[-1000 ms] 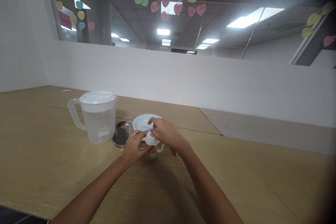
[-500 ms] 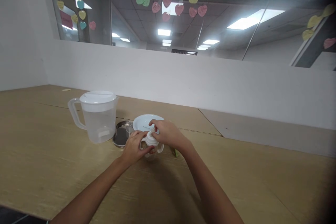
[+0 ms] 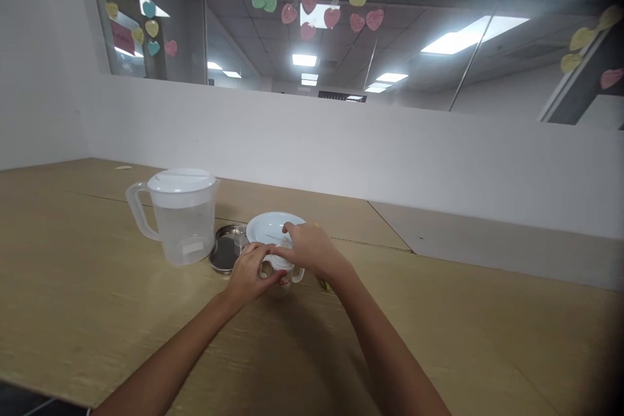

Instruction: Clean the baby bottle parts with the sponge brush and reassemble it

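Observation:
A small clear sippy cup (image 3: 281, 279) with a white screw lid and two side handles stands on the wooden table. My left hand (image 3: 250, 271) is wrapped round its left side, thumb in front and fingers by the lid. At the top of the lid, my right hand (image 3: 312, 248) is closed in a pinch, thumb and bent forefinger around a small clear spout. The fingers partly cover the lid. Just behind the cup lies a white plate (image 3: 263, 224) with a thin straw-like piece on it. A small green item (image 3: 324, 284) shows beneath my right wrist.
To the left stands a large translucent pitcher (image 3: 188, 227) with a white lid. Between it and the cup is a round metal tray (image 3: 224, 255), with a small clear container (image 3: 240, 238) at its right edge. A white wall (image 3: 292, 143) rises behind the table.
My right fingers have shifted slightly over the lid, and the thumb now lies across its top. My left hand keeps its hold on the sippy cup.

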Available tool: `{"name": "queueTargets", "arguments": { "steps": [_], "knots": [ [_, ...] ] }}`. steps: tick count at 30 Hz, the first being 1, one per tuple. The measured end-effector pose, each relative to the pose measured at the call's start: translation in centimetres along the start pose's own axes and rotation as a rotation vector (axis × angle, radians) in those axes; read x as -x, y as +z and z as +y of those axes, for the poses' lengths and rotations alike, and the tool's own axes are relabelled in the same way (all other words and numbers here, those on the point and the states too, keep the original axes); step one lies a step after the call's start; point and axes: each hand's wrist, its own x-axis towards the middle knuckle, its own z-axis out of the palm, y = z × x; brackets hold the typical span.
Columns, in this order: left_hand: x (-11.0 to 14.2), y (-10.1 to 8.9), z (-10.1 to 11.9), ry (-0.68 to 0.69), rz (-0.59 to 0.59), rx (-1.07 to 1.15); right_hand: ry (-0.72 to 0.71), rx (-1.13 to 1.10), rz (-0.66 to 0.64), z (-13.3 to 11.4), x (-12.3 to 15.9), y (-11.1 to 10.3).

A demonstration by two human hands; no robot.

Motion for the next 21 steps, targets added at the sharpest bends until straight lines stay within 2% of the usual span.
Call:
{"name": "queueTargets", "arguments": {
  "steps": [3,7,10,16,21],
  "knots": [
    [0.0,0.1,0.0,-0.056,0.006,0.016,-0.073,-0.022,-0.032,-0.1,0.1,0.1],
    [0.1,0.1,0.0,-0.071,0.021,0.006,0.017,0.042,0.023,-1.0,-0.6,1.0],
    [0.1,0.1,0.0,-0.070,0.029,0.006,0.039,0.021,-0.010,-0.8,-0.9,1.0],
    [0.0,0.1,0.3,-0.110,0.043,0.044,-0.080,-0.120,-0.066,0.9,-0.3,0.3],
    [0.4,0.7,0.7,-0.163,0.093,0.102,-0.009,-0.009,0.003,-0.8,-0.4,1.0]
  ]
}}
